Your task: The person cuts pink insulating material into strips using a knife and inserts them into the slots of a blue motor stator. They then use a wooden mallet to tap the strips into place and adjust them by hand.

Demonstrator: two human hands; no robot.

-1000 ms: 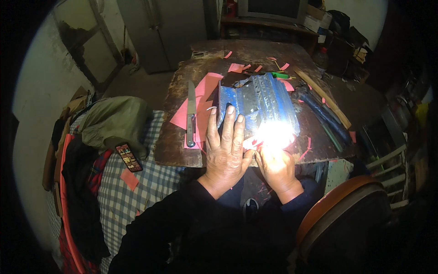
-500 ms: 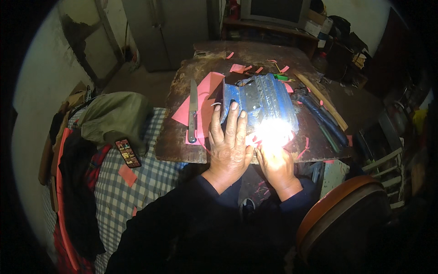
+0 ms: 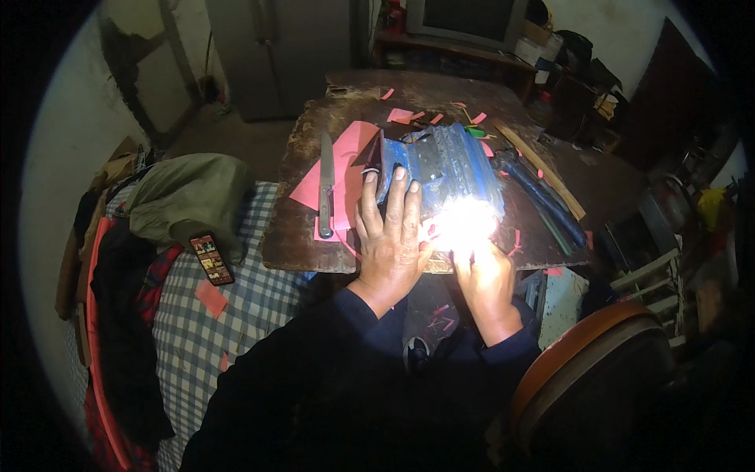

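Observation:
On the worn wooden table (image 3: 295,250) sits a scuffed blue-and-silver ridged block (image 3: 431,164), its kind unclear. My left hand (image 3: 391,256) lies flat over its near left part, fingers stretched out. Close by on the right, my right hand (image 3: 491,293) is curled at the block's near edge. A bright glare washes out its fingertips, so whatever they grip is hidden. Left of the block, a kitchen knife (image 3: 325,193) rests on pink sheet material (image 3: 350,157), its blade pointing away from me. Pink scraps (image 3: 399,116) are scattered around the block.
Right of the block lie a dark blue-handled tool (image 3: 546,200) and a wooden strip (image 3: 543,173). A phone (image 3: 212,258) with a lit screen rests on checked cloth (image 3: 259,236) at left, beside an olive garment (image 3: 185,197). An orange-rimmed round object (image 3: 586,337) stands at lower right.
The view has shifted slightly. My right hand has moved a little to the right along the block's near edge. My left hand stays pressed on the block.

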